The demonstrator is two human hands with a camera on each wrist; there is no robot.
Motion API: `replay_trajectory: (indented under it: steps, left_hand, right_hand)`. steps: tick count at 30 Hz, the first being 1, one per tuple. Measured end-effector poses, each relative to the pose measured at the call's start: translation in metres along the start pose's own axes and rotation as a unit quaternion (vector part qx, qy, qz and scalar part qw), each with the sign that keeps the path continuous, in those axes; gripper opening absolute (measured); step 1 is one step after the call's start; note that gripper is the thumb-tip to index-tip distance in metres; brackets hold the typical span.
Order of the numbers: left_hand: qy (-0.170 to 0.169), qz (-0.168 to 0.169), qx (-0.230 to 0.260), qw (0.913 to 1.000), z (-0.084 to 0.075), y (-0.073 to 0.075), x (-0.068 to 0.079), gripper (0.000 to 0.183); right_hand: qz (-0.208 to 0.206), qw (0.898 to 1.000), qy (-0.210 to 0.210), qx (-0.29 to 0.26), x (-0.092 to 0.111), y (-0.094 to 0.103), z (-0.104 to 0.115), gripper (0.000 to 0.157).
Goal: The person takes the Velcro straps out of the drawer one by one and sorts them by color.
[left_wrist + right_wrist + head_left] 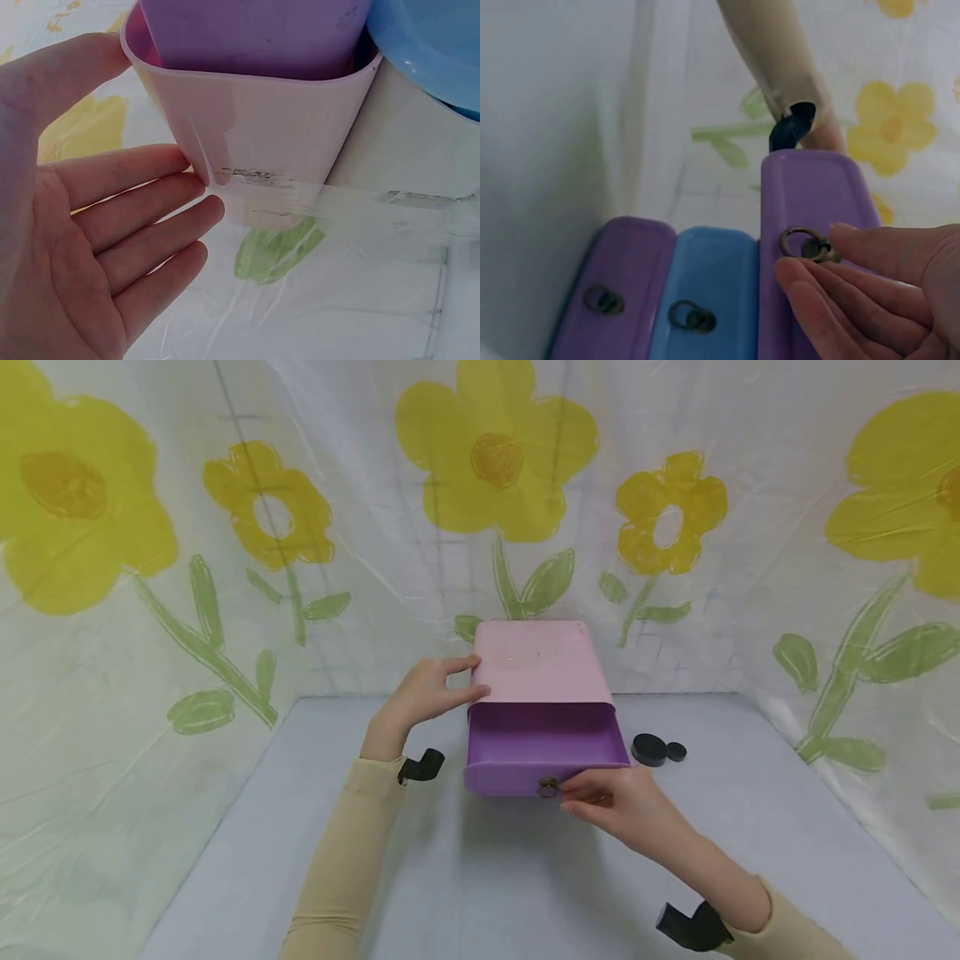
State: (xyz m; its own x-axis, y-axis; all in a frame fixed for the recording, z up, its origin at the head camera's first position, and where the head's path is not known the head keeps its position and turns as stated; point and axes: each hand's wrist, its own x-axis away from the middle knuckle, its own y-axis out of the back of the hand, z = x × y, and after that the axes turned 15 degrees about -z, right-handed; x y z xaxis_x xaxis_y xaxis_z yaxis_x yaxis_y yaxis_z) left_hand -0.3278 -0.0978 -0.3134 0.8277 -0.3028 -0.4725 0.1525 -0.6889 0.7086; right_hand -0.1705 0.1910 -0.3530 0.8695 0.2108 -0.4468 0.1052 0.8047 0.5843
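Observation:
A small pink cabinet (536, 660) stands on the table, with its purple top drawer (483, 779) pulled out; the visible inside of the drawer is bare. With its fingertips, my left hand (427, 693) touches the left side of the pink casing, fingers spread and nearly straight in the left wrist view. At the drawer front, my right hand (626, 806) pinches the brass ring pull (799, 241) between thumb and curled fingers. Below this drawer, a blue drawer (712, 277) and another purple drawer (634, 255) are closed, each with its own ring.
A larger black disc (648, 750) and a smaller black disc (677, 752) lie on the white table (315, 827), right of the cabinet. Behind it hangs a translucent sheet (360, 568) printed with yellow flowers.

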Motion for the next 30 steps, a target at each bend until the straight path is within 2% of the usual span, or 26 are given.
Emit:
replay_trajectory:
  steps: [5,15,22,30]
  left_hand:
    - [-0.001,0.0,0.003,1.0,0.0,0.0,0.0,0.066]
    - [-0.003,0.001,0.0,1.0,0.0,0.0,0.0,0.067]
    - [-0.005,0.001,-0.003,1.0,0.0,0.0,0.0,0.066]
    - [-0.012,-0.002,-0.005,0.9999,0.0,0.0,0.0,0.066]
  right_hand:
    - [-0.008,1.0,-0.004,0.011,0.001,-0.009,-0.004,0.012]
    - [-0.061,0.998,-0.02,-0.008,0.004,-0.027,-0.004,0.011]
    - [-0.089,0.996,-0.026,-0.005,0.002,-0.028,0.0,0.004]
    - [-0.099,0.995,-0.03,0.004,0.0,-0.027,0.002,0.003]
